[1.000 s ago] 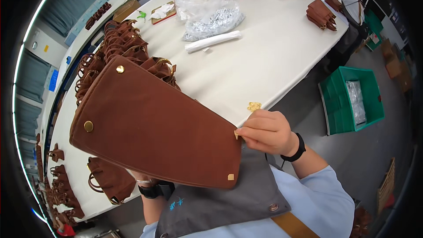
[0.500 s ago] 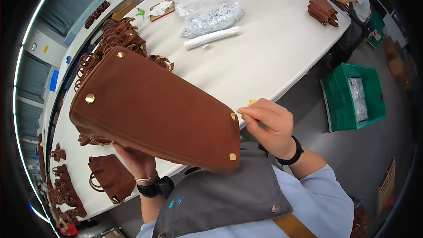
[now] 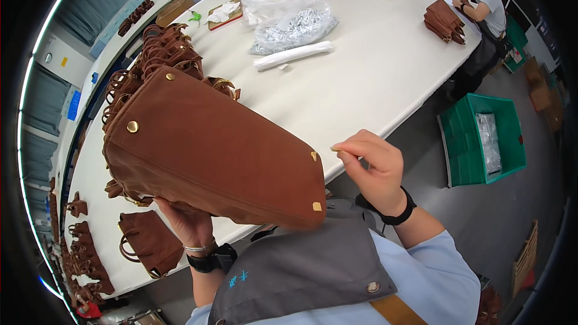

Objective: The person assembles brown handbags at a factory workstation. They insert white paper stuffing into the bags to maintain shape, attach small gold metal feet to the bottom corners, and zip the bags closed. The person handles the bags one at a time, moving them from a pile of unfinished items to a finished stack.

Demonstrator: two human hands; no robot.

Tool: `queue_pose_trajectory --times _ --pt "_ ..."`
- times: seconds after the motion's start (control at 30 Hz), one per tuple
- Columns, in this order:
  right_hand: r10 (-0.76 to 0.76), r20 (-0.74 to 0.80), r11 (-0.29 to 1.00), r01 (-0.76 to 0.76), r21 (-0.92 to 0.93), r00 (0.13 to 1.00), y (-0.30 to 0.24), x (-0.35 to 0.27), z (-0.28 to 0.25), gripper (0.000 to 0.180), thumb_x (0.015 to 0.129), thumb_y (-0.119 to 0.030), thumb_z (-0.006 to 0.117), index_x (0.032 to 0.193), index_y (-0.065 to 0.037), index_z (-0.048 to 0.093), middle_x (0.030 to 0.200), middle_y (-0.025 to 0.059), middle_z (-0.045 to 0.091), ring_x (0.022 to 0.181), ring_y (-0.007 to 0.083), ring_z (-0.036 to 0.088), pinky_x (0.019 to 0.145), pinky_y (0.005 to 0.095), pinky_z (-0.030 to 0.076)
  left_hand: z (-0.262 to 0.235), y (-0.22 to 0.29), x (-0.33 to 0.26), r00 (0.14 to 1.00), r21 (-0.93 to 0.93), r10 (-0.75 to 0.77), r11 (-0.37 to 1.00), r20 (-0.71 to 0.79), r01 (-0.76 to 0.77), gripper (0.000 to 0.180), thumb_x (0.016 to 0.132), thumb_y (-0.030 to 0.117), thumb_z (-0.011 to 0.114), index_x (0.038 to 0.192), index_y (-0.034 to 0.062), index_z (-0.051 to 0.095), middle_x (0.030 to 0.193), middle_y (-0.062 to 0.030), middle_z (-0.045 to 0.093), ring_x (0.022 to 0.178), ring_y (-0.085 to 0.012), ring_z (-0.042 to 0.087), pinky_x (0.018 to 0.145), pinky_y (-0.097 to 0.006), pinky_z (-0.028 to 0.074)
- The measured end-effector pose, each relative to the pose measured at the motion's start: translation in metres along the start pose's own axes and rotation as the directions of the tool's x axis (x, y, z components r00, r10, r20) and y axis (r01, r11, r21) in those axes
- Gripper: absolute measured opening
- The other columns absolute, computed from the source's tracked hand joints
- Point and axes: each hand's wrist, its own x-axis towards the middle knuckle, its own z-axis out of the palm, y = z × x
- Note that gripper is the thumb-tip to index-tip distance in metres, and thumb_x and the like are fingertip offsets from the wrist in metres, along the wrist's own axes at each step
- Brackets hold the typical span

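Observation:
A large brown handbag [image 3: 217, 150] is tilted before me, its flat base facing up with gold metal feet at the corners. My left hand [image 3: 188, 224] grips it at its lower left edge, with some of the fingers hidden beneath. My right hand [image 3: 378, 171] is closed in a pinch just right of the base's right end, apart from it. Between thumb and forefinger is a small yellowish piece [image 3: 336, 149], too small to name exactly. The right-hand gold feet [image 3: 316, 206] look squarer than the round left ones [image 3: 132, 126].
Several brown handbags [image 3: 171, 51] stand along the white table [image 3: 361, 78]; another bag [image 3: 149, 244] lies near my left wrist. Beyond are a plastic bag of small parts [image 3: 295, 30] and a white roll [image 3: 293, 55]. A green crate [image 3: 466, 144] stands right; a co-worker [image 3: 486, 12] handles something far right.
My right hand has drawn slightly away from the bag's right end with the yellowish piece. The bag has shifted and tilted a little in my left hand.

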Motion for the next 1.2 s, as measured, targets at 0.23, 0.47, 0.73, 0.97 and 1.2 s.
queue_pose_trajectory --times 0.23,0.47,0.73,0.97,1.2 --pt "-0.298 0.126 0.917 0.321 -0.237 0.946 0.004 -0.001 0.007 0.027 0.066 0.009 0.072 0.092 0.001 0.070 0.078 0.0086 0.065 0.063 0.0206 0.058 0.054 0.0302 0.046 -0.007 0.004 -0.001 0.996 -0.017 -0.031 0.999 0.088 0.033 0.064 0.098 0.056 0.054 0.145 0.0140 0.043 0.143 -0.0016 0.051 0.133 -0.0220 0.047 0.113 -0.045 0.036" --pt "0.098 0.109 0.933 -0.129 0.337 0.989 0.013 -0.012 -0.003 0.022 0.073 0.011 0.069 0.093 0.000 0.070 0.080 0.0085 0.065 0.062 0.0189 0.057 0.051 0.0271 0.044 0.001 0.000 0.000 0.998 0.012 -0.049 0.999 -0.039 0.049 0.065 0.096 0.058 0.055 0.143 0.0130 0.044 0.143 -0.0016 0.050 0.131 -0.0214 0.047 0.110 -0.044 0.038" --pt "-0.303 0.117 0.923 0.322 -0.210 0.946 0.015 0.001 0.009 0.023 0.072 0.006 0.075 0.092 -0.001 0.068 0.081 0.0053 0.065 0.062 0.0184 0.058 0.049 0.0281 0.045 0.000 0.001 0.001 0.999 0.038 -0.047 0.998 -0.006 0.047 0.067 0.096 0.056 0.056 0.144 0.0115 0.043 0.143 -0.0017 0.050 0.131 -0.0221 0.047 0.110 -0.044 0.038" --pt "-0.465 0.206 0.837 0.503 -0.216 0.861 0.020 -0.006 0.006 0.022 0.070 0.008 0.072 0.089 0.000 0.067 0.074 0.0062 0.060 0.058 0.0175 0.054 0.045 0.0277 0.041 -0.008 -0.003 0.003 0.997 -0.049 -0.077 0.996 0.018 0.078 0.064 0.098 0.054 0.055 0.142 0.0095 0.046 0.141 -0.0038 0.053 0.127 -0.0225 0.051 0.109 -0.042 0.040" --pt "0.074 0.361 0.529 -0.344 0.776 0.929 0.031 -0.016 -0.005 0.012 0.079 0.010 0.065 0.087 0.002 0.069 0.071 0.0070 0.062 0.062 0.0115 0.055 0.050 0.0267 0.041 -0.062 0.008 0.003 0.943 -0.018 -0.264 0.962 0.203 0.273 0.059 0.097 0.051 0.058 0.136 0.0063 0.052 0.136 -0.0051 0.057 0.123 -0.0236 0.054 0.106 -0.043 0.043"
